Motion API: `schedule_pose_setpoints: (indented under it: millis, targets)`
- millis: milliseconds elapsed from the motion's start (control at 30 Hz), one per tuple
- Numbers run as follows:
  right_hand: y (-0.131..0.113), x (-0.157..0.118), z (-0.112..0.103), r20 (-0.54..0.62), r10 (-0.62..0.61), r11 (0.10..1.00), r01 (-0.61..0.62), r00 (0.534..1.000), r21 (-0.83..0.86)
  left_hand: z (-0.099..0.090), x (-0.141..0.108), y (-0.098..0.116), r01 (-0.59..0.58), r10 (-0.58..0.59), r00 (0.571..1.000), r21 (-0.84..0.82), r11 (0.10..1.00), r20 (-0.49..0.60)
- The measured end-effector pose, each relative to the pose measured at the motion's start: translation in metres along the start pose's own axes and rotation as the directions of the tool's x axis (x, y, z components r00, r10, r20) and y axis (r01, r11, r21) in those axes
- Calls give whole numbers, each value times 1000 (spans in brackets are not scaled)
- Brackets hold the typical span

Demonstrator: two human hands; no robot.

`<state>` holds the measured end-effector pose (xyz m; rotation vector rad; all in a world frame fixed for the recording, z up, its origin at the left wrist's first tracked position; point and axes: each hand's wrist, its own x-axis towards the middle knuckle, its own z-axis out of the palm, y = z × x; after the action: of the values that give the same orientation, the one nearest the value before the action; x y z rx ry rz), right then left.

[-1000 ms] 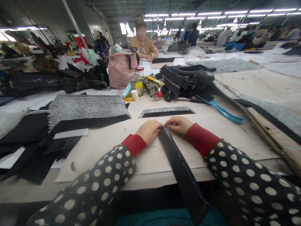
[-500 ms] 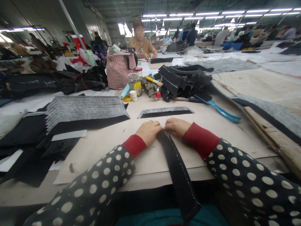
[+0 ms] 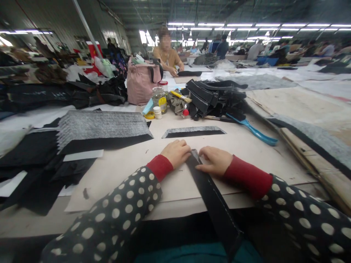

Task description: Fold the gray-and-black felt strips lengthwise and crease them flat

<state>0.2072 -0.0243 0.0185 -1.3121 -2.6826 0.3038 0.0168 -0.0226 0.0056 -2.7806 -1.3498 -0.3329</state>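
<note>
A long black fabric strip (image 3: 211,197) with a light stitched line runs from the table down over its front edge toward my lap. My left hand (image 3: 177,153) is closed at the left side of the strip's far end, fingertips on it. On the right side, my right hand (image 3: 215,159) touches the strip's edge, with thumb and fingers apart. A grey corner shows between the two hands. Beyond them lies a separate grey-and-black strip (image 3: 194,132), flat on the pale board (image 3: 123,171).
At left is a fanned stack of grey-and-black pieces (image 3: 104,126). Farther back stand a pink bag (image 3: 142,82), a glass jar (image 3: 159,99), a black strip pile (image 3: 208,95) and a blue-handled tool (image 3: 260,135). A person (image 3: 167,54) works across the table.
My right hand has moved right and nearer to me, and its fingers have spread. The strip's far end is now more exposed, and its near end has shifted right.
</note>
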Motion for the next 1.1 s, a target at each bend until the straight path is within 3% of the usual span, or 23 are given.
schedule_pose_setpoints:
  millis: [233, 300, 500, 767, 867, 1033, 1100]
  targets:
    - [4, 24, -23, 184, 38, 955, 19, 982, -296, 3, -3, -7, 64, -68, 997, -94, 993, -37]
    - [7, 30, -21, 169, 25, 963, 22, 985, -270, 4, -3, -8, 69, -74, 996, -111, 991, -43]
    - [10, 29, 2, -27, 0, 993, -3, 1000, -116, 6, -4, -6, 49, -51, 998, -55, 997, -34]
    - [12, 34, 6, -47, 14, 1000, -14, 999, -11, -5, 8, -2, 13, -17, 998, 66, 998, 60]
    - [13, 34, 9, -68, 6, 1000, -5, 998, 9, -1, 14, -7, 19, -19, 999, 10, 1000, 34]
    - [14, 33, 14, -100, 4, 998, 2, 995, 55, 11, 17, -16, 149, -157, 987, -213, 966, -21]
    - [14, 33, 15, -109, 10, 998, -3, 994, 64, 13, 17, -18, 144, -158, 987, -269, 952, -33]
